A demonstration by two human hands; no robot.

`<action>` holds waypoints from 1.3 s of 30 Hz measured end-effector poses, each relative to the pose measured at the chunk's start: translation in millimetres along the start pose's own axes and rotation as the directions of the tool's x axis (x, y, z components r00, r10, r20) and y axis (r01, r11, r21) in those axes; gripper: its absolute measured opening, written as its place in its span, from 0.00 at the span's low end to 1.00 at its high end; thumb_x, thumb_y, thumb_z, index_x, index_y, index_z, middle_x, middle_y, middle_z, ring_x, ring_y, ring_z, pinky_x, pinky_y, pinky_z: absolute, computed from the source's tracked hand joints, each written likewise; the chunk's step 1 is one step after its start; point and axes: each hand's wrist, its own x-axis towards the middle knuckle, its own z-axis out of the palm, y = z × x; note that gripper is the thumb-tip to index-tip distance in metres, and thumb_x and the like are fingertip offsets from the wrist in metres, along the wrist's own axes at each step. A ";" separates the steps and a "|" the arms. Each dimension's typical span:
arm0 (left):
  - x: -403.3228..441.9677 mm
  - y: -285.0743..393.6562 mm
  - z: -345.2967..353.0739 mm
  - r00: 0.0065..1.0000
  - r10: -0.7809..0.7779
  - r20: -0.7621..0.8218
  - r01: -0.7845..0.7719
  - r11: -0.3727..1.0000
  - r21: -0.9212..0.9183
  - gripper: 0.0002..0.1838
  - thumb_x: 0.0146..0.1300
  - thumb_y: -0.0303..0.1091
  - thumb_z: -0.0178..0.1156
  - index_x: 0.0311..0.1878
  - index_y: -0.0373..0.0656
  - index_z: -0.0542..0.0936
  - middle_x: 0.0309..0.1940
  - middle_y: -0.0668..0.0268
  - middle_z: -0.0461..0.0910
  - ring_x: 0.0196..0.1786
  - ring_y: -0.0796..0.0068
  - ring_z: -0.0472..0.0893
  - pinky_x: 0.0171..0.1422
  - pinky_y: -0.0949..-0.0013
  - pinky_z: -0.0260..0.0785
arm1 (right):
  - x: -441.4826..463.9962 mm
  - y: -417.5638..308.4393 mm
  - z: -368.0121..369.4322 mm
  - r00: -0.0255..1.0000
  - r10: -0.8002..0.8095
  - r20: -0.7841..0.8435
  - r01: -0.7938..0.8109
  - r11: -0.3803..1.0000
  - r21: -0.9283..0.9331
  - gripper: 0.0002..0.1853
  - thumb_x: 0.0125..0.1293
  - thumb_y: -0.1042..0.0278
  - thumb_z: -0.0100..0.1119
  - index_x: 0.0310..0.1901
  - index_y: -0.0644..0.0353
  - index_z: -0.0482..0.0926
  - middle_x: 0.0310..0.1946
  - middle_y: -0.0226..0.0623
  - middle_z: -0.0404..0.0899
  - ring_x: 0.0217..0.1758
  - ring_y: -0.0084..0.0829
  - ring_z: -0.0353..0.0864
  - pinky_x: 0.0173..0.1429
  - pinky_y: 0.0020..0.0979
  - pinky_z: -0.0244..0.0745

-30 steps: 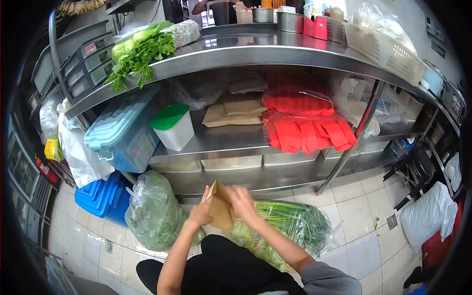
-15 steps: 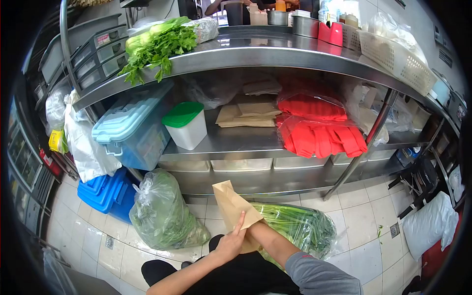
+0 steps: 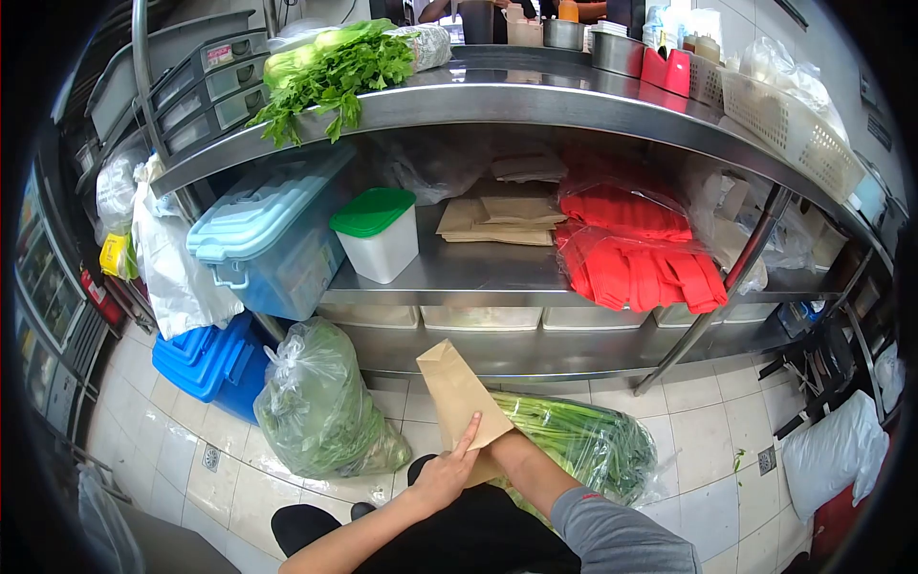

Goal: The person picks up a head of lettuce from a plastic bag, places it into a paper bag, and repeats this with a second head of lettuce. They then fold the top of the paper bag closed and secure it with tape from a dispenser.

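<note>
A brown paper bag (image 3: 461, 390) is held in front of my body, above the floor, tilted with its closed end up and to the left. My left hand (image 3: 448, 475) grips its lower left side, fingers lying along the paper. The right hand is inside the bag, hidden by the paper; only the forearm (image 3: 531, 469) shows at the opening. Just right of the bag, a clear plastic bag of long green stalks (image 3: 583, 445) lies on the floor. To the left stands a tied clear bag of leafy greens (image 3: 320, 407).
A steel counter (image 3: 535, 107) carries leafy celery (image 3: 335, 77), pots and a white basket (image 3: 789, 120). Its lower shelf (image 3: 478, 273) holds a green-lidded tub (image 3: 378, 239), flat brown bags (image 3: 502, 218) and red bundles (image 3: 641, 263). A blue bin (image 3: 215, 364) and white sack (image 3: 832, 445) flank the floor.
My right hand has gone from the bag's opening to inside it. The bag has turned, its closed end now up and left. My left hand has shifted lower. The view has moved slightly left.
</note>
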 end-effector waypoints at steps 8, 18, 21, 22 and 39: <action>0.9 -1.7 -14.1 0.997 0.023 -0.069 -0.018 0.997 0.071 0.32 0.41 0.17 0.55 0.56 0.34 0.63 0.72 0.49 0.41 0.27 0.55 0.80 0.31 0.59 0.74 | -22.9 2.7 -2.2 1.000 0.006 0.010 -0.006 0.999 -0.039 0.27 0.65 0.67 0.50 0.65 0.60 0.61 0.60 0.45 0.67 0.61 0.37 0.67 0.64 0.30 0.62; 10.3 -8.9 -10.0 0.954 -0.060 -0.294 0.156 0.935 0.317 0.17 0.47 0.27 0.60 0.43 0.37 0.77 0.68 0.55 0.56 0.38 0.62 0.77 0.33 0.63 0.75 | 29.0 -10.6 14.6 0.995 -0.020 0.093 0.025 0.999 -0.045 0.26 0.67 0.64 0.49 0.66 0.59 0.61 0.61 0.45 0.66 0.63 0.37 0.66 0.65 0.30 0.62; 11.9 -28.0 -11.0 0.963 -0.005 -0.271 0.132 0.882 0.453 0.09 0.47 0.29 0.60 0.34 0.41 0.82 0.64 0.57 0.63 0.40 0.65 0.76 0.34 0.68 0.75 | 30.7 -12.1 15.7 0.994 -0.029 0.103 0.039 0.994 -0.101 0.26 0.67 0.63 0.49 0.66 0.59 0.61 0.62 0.45 0.66 0.63 0.37 0.66 0.65 0.30 0.62; 10.7 -30.3 -14.9 0.978 -0.038 -0.203 0.131 0.877 0.463 0.07 0.47 0.29 0.60 0.32 0.42 0.82 0.62 0.58 0.65 0.40 0.65 0.77 0.36 0.67 0.75 | 29.3 -13.0 17.3 0.993 -0.040 0.108 0.055 0.989 -0.135 0.26 0.67 0.62 0.49 0.66 0.59 0.61 0.62 0.45 0.66 0.63 0.37 0.66 0.65 0.30 0.62; -31.5 -197.1 -40.1 0.884 -0.446 -0.143 0.317 0.795 -0.517 0.42 0.45 0.14 0.49 0.69 0.33 0.53 0.70 0.51 0.51 0.71 0.58 0.57 0.71 0.69 0.53 | -58.6 0.5 -197.3 0.972 -0.176 0.159 0.121 0.945 0.304 0.15 0.68 0.63 0.52 0.50 0.63 0.78 0.44 0.36 0.81 0.49 0.26 0.79 0.58 0.29 0.70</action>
